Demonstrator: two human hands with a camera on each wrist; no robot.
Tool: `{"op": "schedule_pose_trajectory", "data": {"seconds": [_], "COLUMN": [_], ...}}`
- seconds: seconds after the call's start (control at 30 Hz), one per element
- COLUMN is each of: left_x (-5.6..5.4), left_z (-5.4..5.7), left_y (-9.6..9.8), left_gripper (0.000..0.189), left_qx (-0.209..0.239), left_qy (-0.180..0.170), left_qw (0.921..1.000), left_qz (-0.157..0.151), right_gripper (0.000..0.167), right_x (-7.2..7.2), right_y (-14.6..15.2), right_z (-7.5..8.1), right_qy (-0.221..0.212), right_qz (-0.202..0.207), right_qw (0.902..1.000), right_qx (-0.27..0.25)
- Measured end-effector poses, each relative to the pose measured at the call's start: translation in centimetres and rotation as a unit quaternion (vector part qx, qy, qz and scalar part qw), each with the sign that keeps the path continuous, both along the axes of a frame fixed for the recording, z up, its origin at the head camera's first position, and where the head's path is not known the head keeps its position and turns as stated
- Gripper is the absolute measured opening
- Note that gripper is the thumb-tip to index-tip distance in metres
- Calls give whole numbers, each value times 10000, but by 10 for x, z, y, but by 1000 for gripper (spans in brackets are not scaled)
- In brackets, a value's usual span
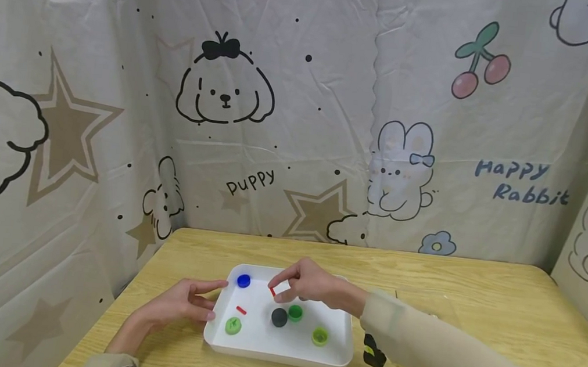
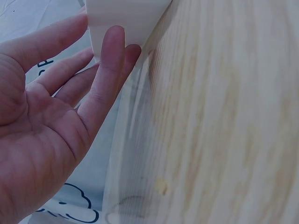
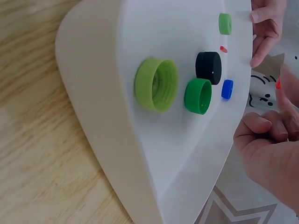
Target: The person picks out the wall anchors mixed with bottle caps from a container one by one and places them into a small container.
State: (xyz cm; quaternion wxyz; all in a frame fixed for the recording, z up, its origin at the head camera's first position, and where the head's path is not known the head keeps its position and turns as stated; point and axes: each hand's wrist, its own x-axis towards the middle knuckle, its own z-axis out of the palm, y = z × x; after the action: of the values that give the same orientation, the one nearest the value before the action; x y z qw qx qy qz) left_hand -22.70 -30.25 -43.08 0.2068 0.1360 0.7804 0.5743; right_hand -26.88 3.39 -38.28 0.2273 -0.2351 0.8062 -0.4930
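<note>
My right hand [image 1: 311,284] pinches a short red stick [image 1: 272,292] between thumb and fingertips, above the white tray [image 1: 279,357]. At the tray's left end my left hand [image 1: 178,301] touches the outer wall with extended fingers. A second red stick [image 1: 241,310] lies inside, between a blue bottle cap [image 1: 243,281] and a light green cap [image 1: 233,325]. Mid-tray, a black cap [image 1: 279,317] sits beside a green cap [image 3: 198,96]. Nearer the right end is a yellow-green cap [image 3: 156,85], its hollow side showing. A small greyish thing is mostly hidden beneath the right hand.
The tray stands on a wooden table [image 1: 497,318]. A printed cloth [image 1: 325,122] hangs behind the table and along its sides. Right of the tray, a black object [image 1: 374,352] with a yellow-green patch shows below the right sleeve [image 1: 417,334].
</note>
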Motion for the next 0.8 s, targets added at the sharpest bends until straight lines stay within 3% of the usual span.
{"op": "schedule_pose_trajectory", "data": {"seconds": [0.47, 0.8], "left_x": [-1, 1], "left_z": [2, 2], "left_y": [-1, 1], "left_gripper": [77, 76], "left_qx": [35, -39], "left_qy": [76, 97], "left_qw": [9999, 9999], "left_qz": [-95, -35], "right_gripper": [24, 25], "right_x": [17, 28], "right_y": [13, 27], "right_z": [8, 8], "right_qy": [-17, 227], "right_qz": [-115, -253], "right_qw": [9995, 9985], "right_qx": [-285, -418]}}
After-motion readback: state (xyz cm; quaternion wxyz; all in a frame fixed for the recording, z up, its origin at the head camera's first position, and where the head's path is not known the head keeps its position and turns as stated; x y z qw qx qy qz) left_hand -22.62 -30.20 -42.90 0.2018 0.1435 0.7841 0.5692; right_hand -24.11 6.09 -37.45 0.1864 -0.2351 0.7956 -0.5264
